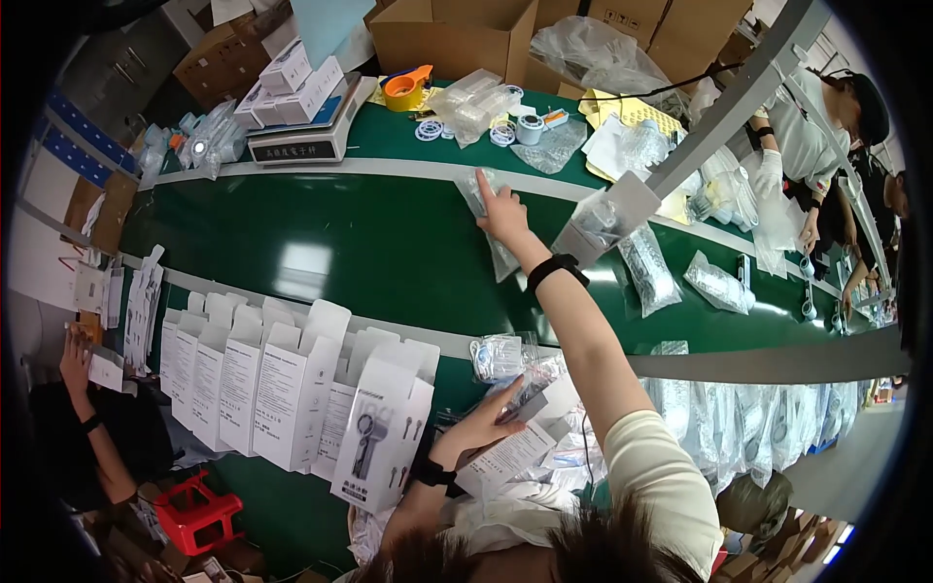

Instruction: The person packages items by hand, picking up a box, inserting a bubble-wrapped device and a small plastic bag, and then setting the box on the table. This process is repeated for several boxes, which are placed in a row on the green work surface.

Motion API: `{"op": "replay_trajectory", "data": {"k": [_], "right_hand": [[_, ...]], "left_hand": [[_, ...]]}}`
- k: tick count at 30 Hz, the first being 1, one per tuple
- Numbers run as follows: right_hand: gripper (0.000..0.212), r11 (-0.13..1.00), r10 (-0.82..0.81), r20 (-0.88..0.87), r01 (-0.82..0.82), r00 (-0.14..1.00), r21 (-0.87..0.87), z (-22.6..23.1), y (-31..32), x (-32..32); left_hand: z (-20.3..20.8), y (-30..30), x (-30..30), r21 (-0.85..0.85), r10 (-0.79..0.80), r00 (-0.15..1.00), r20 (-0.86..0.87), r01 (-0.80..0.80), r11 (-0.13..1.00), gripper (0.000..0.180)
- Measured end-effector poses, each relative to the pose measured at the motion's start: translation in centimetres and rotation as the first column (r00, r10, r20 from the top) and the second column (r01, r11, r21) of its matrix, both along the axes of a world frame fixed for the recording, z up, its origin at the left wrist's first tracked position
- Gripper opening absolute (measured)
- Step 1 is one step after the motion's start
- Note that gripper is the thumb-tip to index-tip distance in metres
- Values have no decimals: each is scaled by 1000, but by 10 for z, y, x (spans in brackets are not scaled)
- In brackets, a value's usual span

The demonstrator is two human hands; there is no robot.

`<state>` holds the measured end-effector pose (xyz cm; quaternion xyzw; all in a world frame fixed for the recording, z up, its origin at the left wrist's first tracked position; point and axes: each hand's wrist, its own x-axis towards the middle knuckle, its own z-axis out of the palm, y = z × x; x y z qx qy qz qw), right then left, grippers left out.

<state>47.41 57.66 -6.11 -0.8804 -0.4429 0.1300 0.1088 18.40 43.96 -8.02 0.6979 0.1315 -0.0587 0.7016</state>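
Note:
My right hand (pixel 502 216) reaches across the green belt and lies over a long bubble-wrap bag (pixel 501 260). Its index finger stretches along the bag while the thumb and other fingers close about the sides. Nearer to me, my left hand (pixel 478 428) grips a white printed carton (pixel 510 459), tilted, with a flap raised. Clear plastic packaging (pixel 498 358) lies just beyond the left fingers; what is inside the carton is hidden. To the left stands a white carton (pixel 382 437) with a handheld fan pictured on its front.
Open white cartons (pixel 238 389) stand in rows at left. More bubble-wrap bags (pixel 649 270) lie on the belt at right, beside an open carton (pixel 598 228) near a grey post (pixel 729 107). A scale (pixel 299 141) and tape dispenser (pixel 406 89) sit beyond. Co-workers are at both sides.

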Motion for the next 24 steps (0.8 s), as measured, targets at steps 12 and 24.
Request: {"op": "replay_trajectory", "data": {"k": [12, 24], "right_hand": [[72, -185, 163, -635, 656, 755, 732, 162, -240, -123], [61, -28, -330, -600, 628, 729, 778, 103, -263, -173]], "left_hand": [[73, -1, -3, 315, 31, 975, 219, -101, 944, 86], [85, -55, -16, 508, 236, 867, 438, -455, 731, 69]]}}
